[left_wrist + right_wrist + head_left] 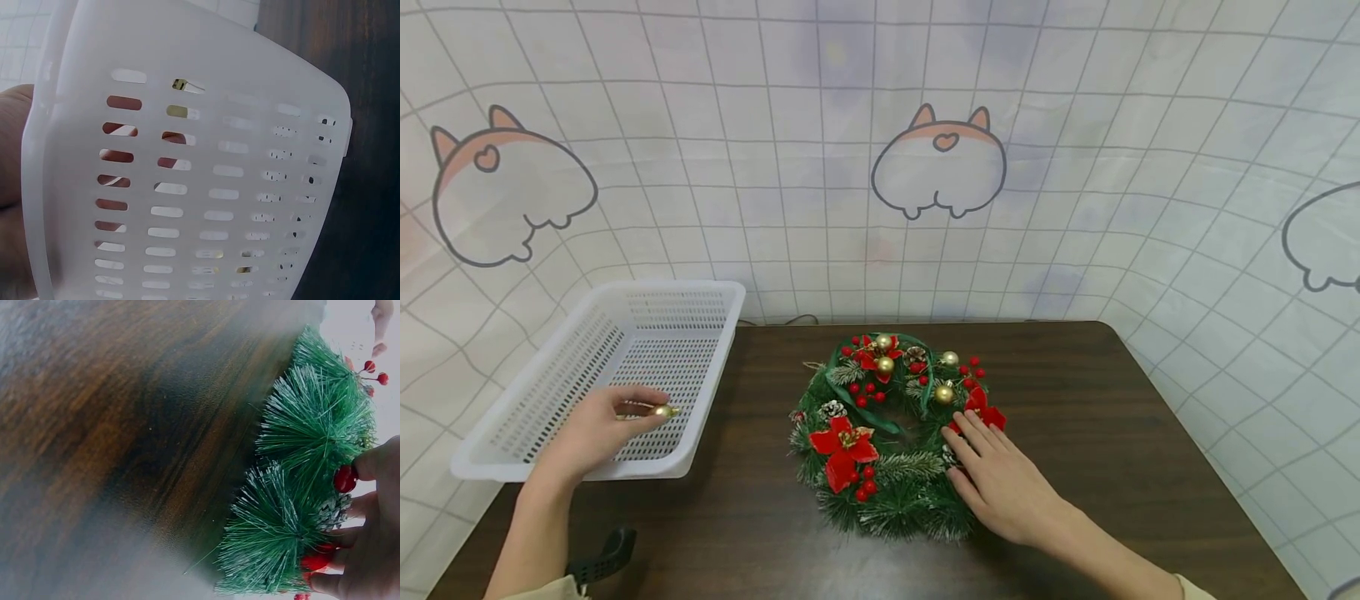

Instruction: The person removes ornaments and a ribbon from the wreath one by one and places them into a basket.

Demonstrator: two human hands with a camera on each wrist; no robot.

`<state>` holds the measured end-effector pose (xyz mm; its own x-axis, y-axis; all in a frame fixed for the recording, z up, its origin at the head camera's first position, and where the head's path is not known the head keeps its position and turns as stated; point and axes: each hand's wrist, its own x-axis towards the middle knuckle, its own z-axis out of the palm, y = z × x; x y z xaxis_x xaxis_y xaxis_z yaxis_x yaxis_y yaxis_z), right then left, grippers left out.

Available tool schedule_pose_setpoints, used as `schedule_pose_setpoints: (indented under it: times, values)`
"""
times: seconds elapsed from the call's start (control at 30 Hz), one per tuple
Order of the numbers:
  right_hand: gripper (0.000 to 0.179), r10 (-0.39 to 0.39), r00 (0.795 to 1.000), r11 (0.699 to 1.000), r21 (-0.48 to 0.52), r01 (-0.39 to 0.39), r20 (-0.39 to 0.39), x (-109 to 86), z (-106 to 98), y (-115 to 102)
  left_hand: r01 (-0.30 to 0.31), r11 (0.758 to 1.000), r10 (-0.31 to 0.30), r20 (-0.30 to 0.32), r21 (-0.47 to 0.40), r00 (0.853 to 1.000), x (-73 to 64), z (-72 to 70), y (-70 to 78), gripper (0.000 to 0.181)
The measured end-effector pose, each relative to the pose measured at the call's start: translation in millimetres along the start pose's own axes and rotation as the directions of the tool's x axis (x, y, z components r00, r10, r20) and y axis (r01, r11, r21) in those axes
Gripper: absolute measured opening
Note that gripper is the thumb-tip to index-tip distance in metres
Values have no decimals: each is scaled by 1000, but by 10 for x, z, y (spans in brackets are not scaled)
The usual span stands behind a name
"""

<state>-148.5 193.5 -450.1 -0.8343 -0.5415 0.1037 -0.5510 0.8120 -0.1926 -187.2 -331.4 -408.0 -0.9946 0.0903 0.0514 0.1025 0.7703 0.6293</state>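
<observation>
A small gold bauble [664,411] is pinched between the thumb and fingers of my left hand [597,429], which is over the near part of the white plastic basket [713,400]. The left wrist view shows the basket's slotted wall, with parts of the hand [11,194] behind it. My right hand [1009,483] rests with extended fingers on the right side of a green wreath [891,496]. Beside those fingers are a red poinsettia [983,408] and a pinecone, partly covered. In the right wrist view a red berry [345,479] touches the thumb.
On the wreath are another poinsettia [842,450], red berries, a green ribbon [850,392] and several gold baubles. Both lie on a dark wooden table [1075,383]. A black strap [606,560] is by the left forearm. A grid-patterned curtain [820,250] stands behind.
</observation>
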Motion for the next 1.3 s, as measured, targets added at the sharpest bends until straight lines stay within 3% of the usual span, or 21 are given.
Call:
schedule_pose_setpoints:
  times: [0.33,0.6,0.97,1.3]
  values:
    - [58,-1,1000,1000,-7,1,2,-2,-4,10,-100,995,99,71,11,993,71,30,26,28]
    - [58,2,1000,1000,3,-2,10,-13,-4,0,-74,997,74,109,-8,991,97,51,39,31]
    - [57,-46,999,999,3,46,2,-26,-27,46,-76,997,75,61,19,995,95,47,114,31]
    - [56,-167,986,985,31,167,14,-39,-58,130,-146,989,147,-38,39,988,105,59,268,32]
